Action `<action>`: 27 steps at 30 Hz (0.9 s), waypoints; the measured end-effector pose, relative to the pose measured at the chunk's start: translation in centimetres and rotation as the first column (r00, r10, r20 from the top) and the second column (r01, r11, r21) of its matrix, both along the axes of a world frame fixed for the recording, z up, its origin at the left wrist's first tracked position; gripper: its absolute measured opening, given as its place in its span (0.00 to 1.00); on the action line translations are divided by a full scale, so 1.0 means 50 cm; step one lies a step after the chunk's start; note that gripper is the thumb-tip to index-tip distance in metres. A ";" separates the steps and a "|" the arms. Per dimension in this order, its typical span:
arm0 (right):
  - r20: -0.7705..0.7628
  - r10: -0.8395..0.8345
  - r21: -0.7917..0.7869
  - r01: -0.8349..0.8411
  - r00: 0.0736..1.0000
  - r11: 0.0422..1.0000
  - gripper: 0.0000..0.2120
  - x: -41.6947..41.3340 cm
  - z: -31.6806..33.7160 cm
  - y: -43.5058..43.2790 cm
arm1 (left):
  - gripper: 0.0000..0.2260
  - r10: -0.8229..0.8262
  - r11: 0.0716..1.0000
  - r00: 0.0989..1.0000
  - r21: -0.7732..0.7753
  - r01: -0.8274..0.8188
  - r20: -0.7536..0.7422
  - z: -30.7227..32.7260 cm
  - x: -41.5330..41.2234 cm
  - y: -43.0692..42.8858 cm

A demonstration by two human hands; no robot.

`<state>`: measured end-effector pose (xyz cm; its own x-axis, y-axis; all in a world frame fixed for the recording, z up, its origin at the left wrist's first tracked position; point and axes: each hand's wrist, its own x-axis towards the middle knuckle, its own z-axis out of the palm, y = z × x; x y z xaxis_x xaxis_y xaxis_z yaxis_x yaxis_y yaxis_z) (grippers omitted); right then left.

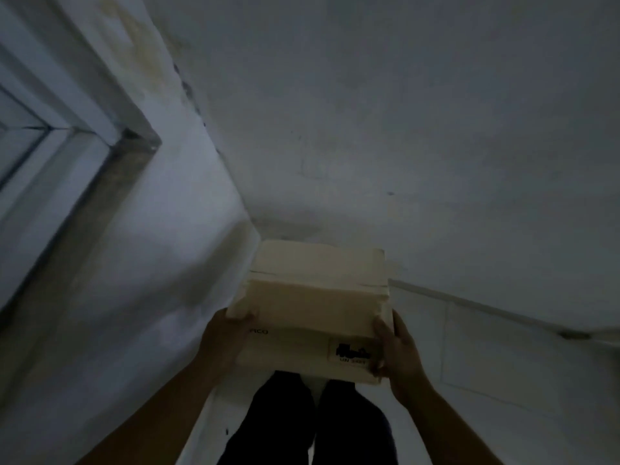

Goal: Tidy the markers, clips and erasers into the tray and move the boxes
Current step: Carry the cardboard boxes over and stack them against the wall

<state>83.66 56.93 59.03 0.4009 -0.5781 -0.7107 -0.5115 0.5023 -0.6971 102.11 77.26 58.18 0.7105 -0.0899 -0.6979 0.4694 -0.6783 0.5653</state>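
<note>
Operator body, as I see it on head camera: both forearms bare, no sleeves in frame. Left hand (223, 340) and right hand (399, 355) bare, no gloves. Dark trousers (312, 424) on both legs. Lighting dim; finer detail unreadable.

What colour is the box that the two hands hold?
The box is pale beige cardboard, with a black-printed label near its right corner; the head view shows it.

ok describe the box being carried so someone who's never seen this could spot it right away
Start at the corner where the two pale walls meet the floor; just in front of it, above the person's dark trousers, is a beige cardboard box. The left hand and right hand each have a grip on one side. It carries a white label with black print near the right hand.
</note>
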 end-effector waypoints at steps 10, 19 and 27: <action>0.038 0.009 -0.021 -0.008 0.999 1.000 0.14 0.163 -0.369 0.001 | 0.36 0.326 0.932 0.945 0.177 -0.315 -0.035 -0.362 0.124 -0.026; -0.039 0.078 -0.003 -0.078 0.996 0.997 0.25 0.218 -0.585 0.015 | 0.10 0.251 0.929 0.920 -0.190 -0.316 -0.302 -0.552 0.160 -0.040; -0.238 0.388 0.040 -0.390 0.890 0.920 0.27 0.259 -0.688 -0.020 | 0.20 0.214 0.954 0.916 -0.130 -0.271 -0.341 -0.647 0.181 -0.072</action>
<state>96.61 55.93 24.63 0.4159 -0.4167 -0.8083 -0.8148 0.2240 -0.5347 111.14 73.66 25.83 0.4677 -0.0817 -0.8801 0.7814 -0.4272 0.4549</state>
